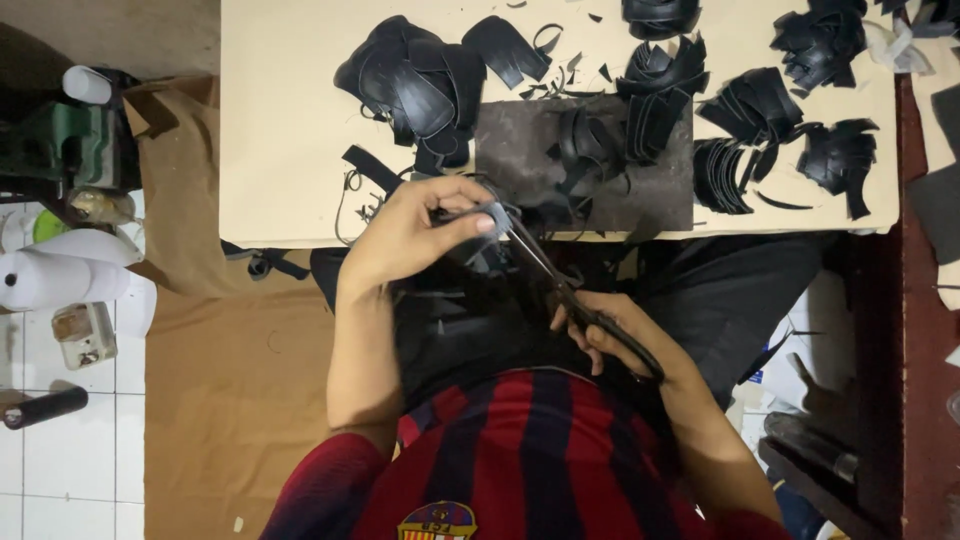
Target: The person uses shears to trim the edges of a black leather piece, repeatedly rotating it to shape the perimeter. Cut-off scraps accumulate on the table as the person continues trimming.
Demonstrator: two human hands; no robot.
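Note:
My left hand [405, 232] pinches a small black leather piece [487, 217] by the front edge of the cream table [285, 130]. My right hand [612, 335] grips the black handles of scissors [560, 285], whose blades reach up to that piece. Both hands hover over my lap, just below the table edge. Several piles of cut black leather pieces [415, 80] lie on the table beyond them, around a dark square cutting mat [640, 185].
More black leather stacks [755, 110] sit to the right on the table. A green machine [60, 135], white rolls [60, 275] and a small box [85, 335] stand at the left on a tiled floor. Brown cloth [230, 400] hangs beside my left arm.

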